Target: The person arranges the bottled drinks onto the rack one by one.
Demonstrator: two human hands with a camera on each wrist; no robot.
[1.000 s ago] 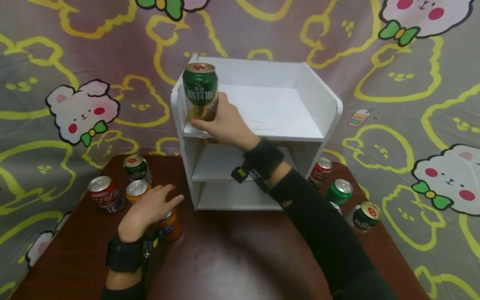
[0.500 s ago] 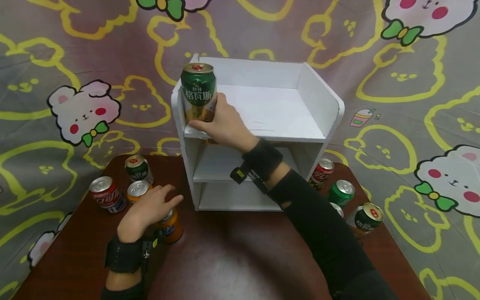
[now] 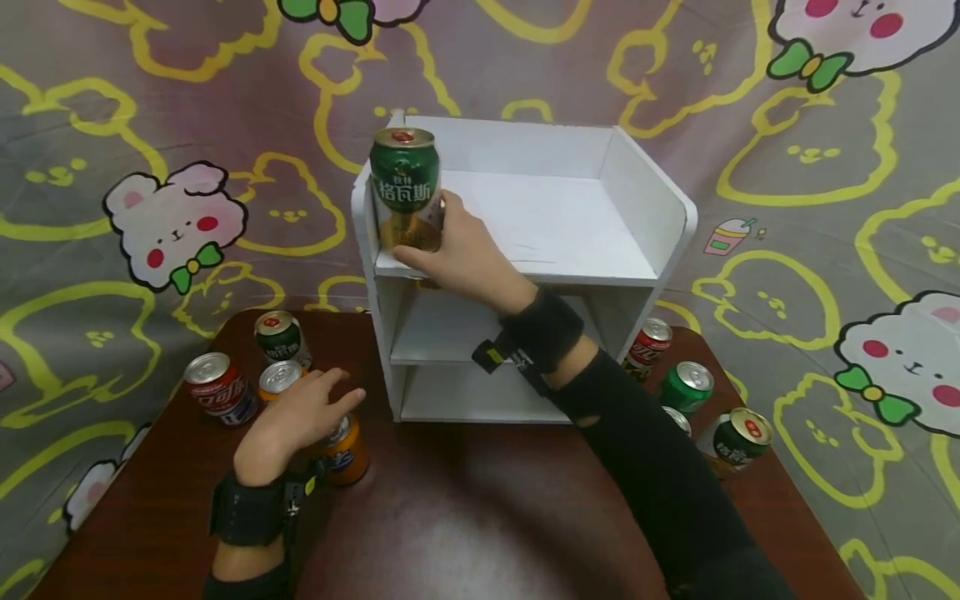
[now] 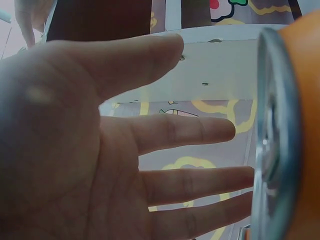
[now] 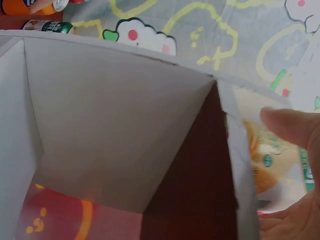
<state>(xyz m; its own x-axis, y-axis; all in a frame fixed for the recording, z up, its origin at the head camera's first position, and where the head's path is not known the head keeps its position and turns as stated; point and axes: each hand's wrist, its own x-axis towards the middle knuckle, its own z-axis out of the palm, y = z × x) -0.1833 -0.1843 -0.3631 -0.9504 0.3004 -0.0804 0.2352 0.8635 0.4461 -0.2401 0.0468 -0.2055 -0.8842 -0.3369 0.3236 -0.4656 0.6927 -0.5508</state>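
L red can: on desk, w/ other cans, prob. for easy reach.
L hand: spread over orange can, no grip.
Green can: upright, top shelf, L end; seated or just above, can't tell.
R hand: grips can low, prob. for steadiness.

A cartoon-printed backdrop hangs behind a glossy brown table, perhaps wooden.

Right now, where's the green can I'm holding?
In the head view, the green can is left of centre, gripped by your right hand, at the top left of the white shelf unit.
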